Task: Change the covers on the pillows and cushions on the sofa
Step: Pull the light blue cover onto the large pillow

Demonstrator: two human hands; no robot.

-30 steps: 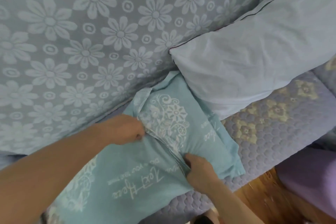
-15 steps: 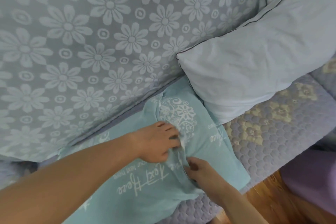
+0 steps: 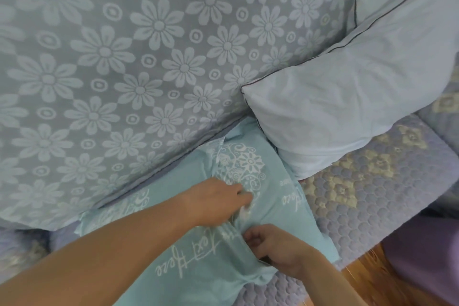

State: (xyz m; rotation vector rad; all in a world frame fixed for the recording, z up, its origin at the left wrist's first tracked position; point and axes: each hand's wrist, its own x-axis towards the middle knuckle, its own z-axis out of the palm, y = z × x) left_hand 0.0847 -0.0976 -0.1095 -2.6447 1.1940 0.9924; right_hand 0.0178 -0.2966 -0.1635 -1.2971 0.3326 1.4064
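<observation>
On the teal printed cotton pillow cover (image 3: 198, 256), the right hand (image 3: 275, 248) pinches the opening's edge; the left hand (image 3: 218, 199), apparently pinching too, should tuck the flap evenly.

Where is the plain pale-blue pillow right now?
In the head view, the plain pale-blue pillow sits upper right, leaning on the flower-patterned sofa back, its lower corner overlapping the teal printed pillow.

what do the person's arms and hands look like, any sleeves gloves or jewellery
Both forearms are bare as far as the frame shows, with no sleeve in view. The left hand and the right hand wear no gloves, and no ring, watch or bracelet shows on the visible fingers or wrists. Nothing is marked or strapped on either arm.
</observation>
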